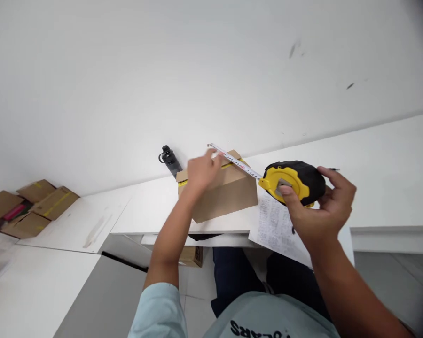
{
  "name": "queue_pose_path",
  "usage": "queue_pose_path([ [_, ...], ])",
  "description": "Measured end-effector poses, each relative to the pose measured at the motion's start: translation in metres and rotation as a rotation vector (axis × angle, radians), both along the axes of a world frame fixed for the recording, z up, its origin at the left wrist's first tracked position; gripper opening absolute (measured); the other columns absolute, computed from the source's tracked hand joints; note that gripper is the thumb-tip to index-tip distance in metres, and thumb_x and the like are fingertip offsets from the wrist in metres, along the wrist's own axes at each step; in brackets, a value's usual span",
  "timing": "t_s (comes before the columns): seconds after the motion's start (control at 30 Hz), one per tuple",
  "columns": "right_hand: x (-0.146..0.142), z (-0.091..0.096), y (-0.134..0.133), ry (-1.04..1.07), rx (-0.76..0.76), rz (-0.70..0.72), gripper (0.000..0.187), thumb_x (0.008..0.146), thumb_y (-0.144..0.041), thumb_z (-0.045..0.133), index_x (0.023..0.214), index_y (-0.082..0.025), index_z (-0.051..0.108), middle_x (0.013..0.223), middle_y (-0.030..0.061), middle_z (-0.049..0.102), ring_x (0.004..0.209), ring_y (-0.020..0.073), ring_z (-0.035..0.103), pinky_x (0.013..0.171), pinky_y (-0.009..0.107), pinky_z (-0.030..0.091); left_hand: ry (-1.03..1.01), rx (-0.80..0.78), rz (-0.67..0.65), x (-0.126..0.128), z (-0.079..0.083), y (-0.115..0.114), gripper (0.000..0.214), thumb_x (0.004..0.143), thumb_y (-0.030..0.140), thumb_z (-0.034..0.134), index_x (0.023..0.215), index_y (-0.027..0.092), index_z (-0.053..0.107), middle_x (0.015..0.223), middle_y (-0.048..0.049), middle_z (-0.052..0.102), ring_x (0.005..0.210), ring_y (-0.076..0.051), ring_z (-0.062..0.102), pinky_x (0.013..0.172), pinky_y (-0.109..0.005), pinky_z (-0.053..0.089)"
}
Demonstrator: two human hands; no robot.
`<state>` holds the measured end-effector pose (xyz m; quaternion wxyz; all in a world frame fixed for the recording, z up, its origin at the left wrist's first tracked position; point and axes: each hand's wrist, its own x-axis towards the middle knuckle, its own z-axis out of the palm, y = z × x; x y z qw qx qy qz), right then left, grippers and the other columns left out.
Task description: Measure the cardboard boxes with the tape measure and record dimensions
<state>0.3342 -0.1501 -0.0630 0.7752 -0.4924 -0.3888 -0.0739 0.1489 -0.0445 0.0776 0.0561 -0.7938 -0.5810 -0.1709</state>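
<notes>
My right hand (322,206) grips a yellow and black tape measure (305,180), thumb on its front face. From it a white blade (248,170) with printed numbers stretches left and away, over a brown cardboard box (229,199). My left hand (202,171) is above the box's left part, with thumb and index finger at the blade near its free end. Motion blurs those fingers, so whether they pinch the blade does not show. The box stands on the white table (384,188), with yellow tape along its top edges. Part of it is hidden behind my left hand.
A dark bottle (171,162) stands by the wall behind the box. A sheet of written paper (277,230) overhangs the table's front edge, and a pen (334,169) shows beyond my right hand. Several small cardboard boxes (56,202) are at the far left.
</notes>
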Motion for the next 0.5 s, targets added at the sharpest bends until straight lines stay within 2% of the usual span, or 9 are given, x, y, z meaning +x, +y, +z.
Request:
queue_pose_path([
  [0.07,0.000,0.001,-0.002,-0.094,0.075,-0.091,0.069,0.080,-0.054,0.087,0.136,-0.020,0.067,0.122,0.0124,0.074,0.091,0.0263,0.076,0.078,0.042,0.066,-0.031,0.030,0.092,-0.014,0.007,0.032,0.046,0.112,0.047,0.031,0.134,0.026,0.066,0.113,-0.0106,0.080,0.114,-0.033,0.072,0.100,-0.044,0.048],
  [0.1,0.001,0.002,-0.004,-0.152,0.114,-0.143,0.062,0.083,-0.050,0.085,0.136,-0.021,0.068,0.118,0.0108,0.076,0.090,0.0261,0.076,0.078,0.041,0.066,-0.046,-0.007,0.099,-0.019,0.007,0.048,0.045,0.112,0.044,0.032,0.132,0.024,0.066,0.126,-0.0134,0.077,0.122,-0.034,0.069,0.103,-0.045,0.047],
  [0.2,0.002,0.004,-0.010,-0.316,0.193,-0.209,0.055,0.089,-0.037,0.082,0.140,-0.025,0.067,0.106,0.0068,0.078,0.078,0.0223,0.075,0.069,0.035,0.064,-0.118,-0.162,0.021,-0.026,-0.007,0.082,0.048,0.111,0.045,0.028,0.132,0.022,0.065,0.145,-0.0172,0.067,0.137,-0.034,0.060,0.111,-0.046,0.045],
  [0.33,0.003,0.000,-0.012,-0.434,0.287,-0.220,0.070,0.087,-0.028,0.084,0.152,-0.025,0.060,0.104,0.0085,0.077,0.079,0.0222,0.074,0.064,0.033,0.063,-0.187,-0.295,-0.055,-0.022,-0.030,0.096,0.048,0.109,0.054,0.034,0.131,0.024,0.065,0.147,-0.0145,0.067,0.137,-0.033,0.060,0.116,-0.046,0.042],
  [0.43,0.001,-0.018,-0.010,-0.443,0.354,-0.175,0.090,0.084,-0.031,0.086,0.163,-0.028,0.044,0.115,0.0106,0.074,0.090,0.0255,0.075,0.069,0.040,0.066,-0.204,-0.337,-0.064,-0.020,-0.037,0.098,0.047,0.104,0.058,0.044,0.131,0.025,0.065,0.146,-0.0117,0.069,0.132,-0.032,0.064,0.113,-0.044,0.044],
  [0.5,-0.003,-0.031,-0.010,-0.368,0.293,-0.082,0.095,0.082,-0.037,0.088,0.163,-0.032,0.040,0.119,0.0103,0.072,0.094,0.0280,0.075,0.072,0.047,0.067,-0.203,-0.322,-0.063,-0.021,-0.038,0.100,0.049,0.102,0.060,0.047,0.132,0.025,0.064,0.146,-0.0117,0.069,0.132,-0.032,0.064,0.112,-0.044,0.045],
])
